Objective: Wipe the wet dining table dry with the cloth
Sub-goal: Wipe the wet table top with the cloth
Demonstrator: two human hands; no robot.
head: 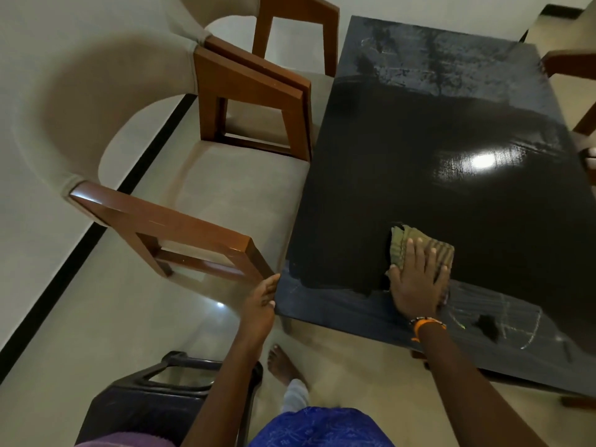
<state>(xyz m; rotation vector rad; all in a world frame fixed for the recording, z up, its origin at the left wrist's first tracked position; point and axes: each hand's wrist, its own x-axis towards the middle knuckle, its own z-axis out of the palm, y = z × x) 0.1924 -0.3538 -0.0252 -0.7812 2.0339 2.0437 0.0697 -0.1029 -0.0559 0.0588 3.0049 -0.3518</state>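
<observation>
The dark dining table (419, 140) fills the right half of the view. Its middle is glossy, black and wet; a duller, streaked band runs along the near edge and another across the far end. A folded olive-green cloth (403, 245) lies flat on the top near the front. My right hand (417, 282) presses down on the cloth with fingers spread, covering its near part. My left hand (263, 301) rests with fingers on the table's near left corner and holds nothing.
Two wooden chairs with beige seats (225, 185) stand close against the table's left side. A dark plastic chair (154, 395) sits by my left leg. Another chair's wooden arm (567, 61) shows at the far right. My bare foot (283, 362) stands on the pale tiled floor.
</observation>
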